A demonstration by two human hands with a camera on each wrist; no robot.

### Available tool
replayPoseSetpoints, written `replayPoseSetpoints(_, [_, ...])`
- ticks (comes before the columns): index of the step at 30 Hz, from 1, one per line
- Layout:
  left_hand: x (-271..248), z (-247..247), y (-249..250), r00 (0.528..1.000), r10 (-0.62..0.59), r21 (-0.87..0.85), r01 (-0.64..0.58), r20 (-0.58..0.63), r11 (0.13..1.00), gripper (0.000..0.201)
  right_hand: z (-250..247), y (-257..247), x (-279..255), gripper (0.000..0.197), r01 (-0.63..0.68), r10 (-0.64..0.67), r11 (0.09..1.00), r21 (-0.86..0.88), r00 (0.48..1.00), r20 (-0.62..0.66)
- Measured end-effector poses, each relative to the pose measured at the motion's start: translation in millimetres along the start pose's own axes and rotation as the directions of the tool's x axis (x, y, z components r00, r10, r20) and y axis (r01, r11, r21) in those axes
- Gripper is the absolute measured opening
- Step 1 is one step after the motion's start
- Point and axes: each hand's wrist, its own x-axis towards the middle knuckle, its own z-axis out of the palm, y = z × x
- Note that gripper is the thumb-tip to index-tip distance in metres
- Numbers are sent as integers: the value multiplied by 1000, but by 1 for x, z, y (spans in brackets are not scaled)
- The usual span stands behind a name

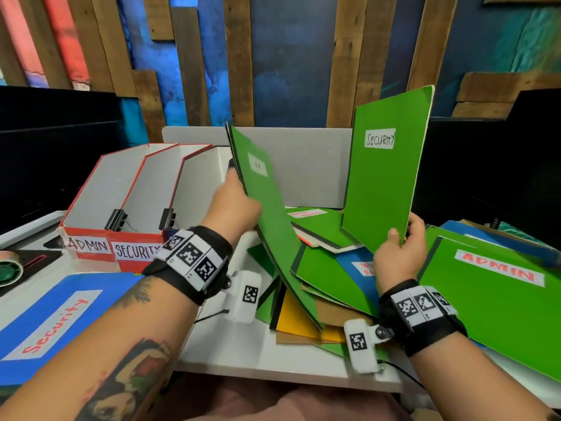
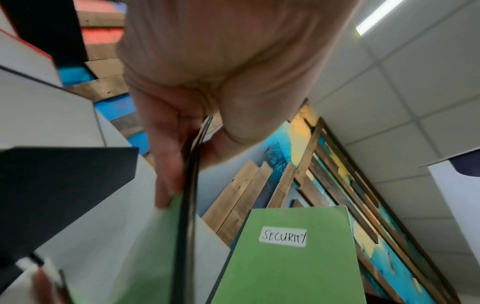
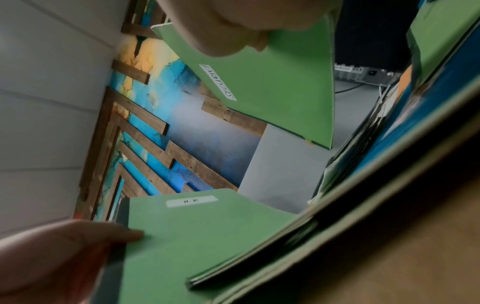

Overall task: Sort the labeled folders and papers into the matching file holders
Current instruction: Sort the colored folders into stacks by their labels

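Note:
My left hand (image 1: 235, 185) pinches the near edge of a green folder (image 1: 267, 202) with a small "H.R" label and holds it tilted up off the pile, just right of the file holders. In the left wrist view the left hand (image 2: 187, 148) has its thumb and fingers clamped on this folder's dark edge (image 2: 187, 216). My right hand (image 1: 405, 230) grips the bottom corner of a green folder marked SECURITY (image 1: 385, 177) and holds it upright above the pile. Three red-edged file holders stand at the left; two read ADMIN (image 1: 88, 246) and SECURITY (image 1: 136, 251), while my wrist hides the third label.
A loose pile of green, blue, yellow and brown folders (image 1: 321, 268) covers the white table (image 1: 243, 354). A green ADMIN folder (image 1: 501, 287) lies at the right, a blue Security folder (image 1: 57, 317) at the near left. A tape roll (image 1: 9, 270) sits far left; a white board (image 1: 303, 168) stands behind.

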Motion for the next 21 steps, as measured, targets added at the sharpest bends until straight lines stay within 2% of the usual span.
replayPoseSetpoints(1, [5, -3, 5, 990, 89, -15, -91, -109, 996, 52, 0, 0, 1, 38, 1, -1, 1000, 1, 1000, -2])
replayPoseSetpoints(3, [9, -8, 16, 924, 233, -36, -256, -303, 966, 49, -1, -1, 1, 38, 14, -14, 1000, -6, 1000, -7])
replayPoseSetpoints(6, [10, -13, 32, 756, 387, 3, -454, -527, 891, 50, -3, -4, 1, 37, 21, -21, 1000, 0, 1000, -6])
replayPoseSetpoints(8, [12, -16, 39, 649, 431, 11, -546, -626, 838, 45, -2, -6, 1, 37, 23, -23, 1000, 9, 1000, -3])
replayPoseSetpoints(10, [23, -13, 38, 599, 436, 42, -556, -672, 830, 39, -2, -6, 1, 38, 26, -26, 1000, 14, 1000, -1])
replayPoseSetpoints(12, [36, -2, 30, 644, 376, -8, -511, -666, 860, 38, -2, -6, 1, 38, 17, -17, 1000, 21, 1000, 0])
replayPoseSetpoints(14, [47, 16, 18, 741, 274, -105, -419, -613, 902, 41, -3, -8, 1, 38, 17, -17, 999, 29, 1000, -5])
replayPoseSetpoints(17, [53, 50, -2, 889, 74, -241, -202, -452, 949, 52, -6, -15, 1, 37, 62, -60, 997, 35, 997, -50])
replayPoseSetpoints(19, [53, 71, -13, 937, -82, -367, -52, -341, 929, 64, -8, -19, 3, 37, 81, -77, 995, 50, 993, -87])
replayPoseSetpoints(21, [53, 90, -22, 955, -151, -406, 36, -256, 913, 69, -12, -23, 5, 38, 81, -72, 992, 93, 992, -99])
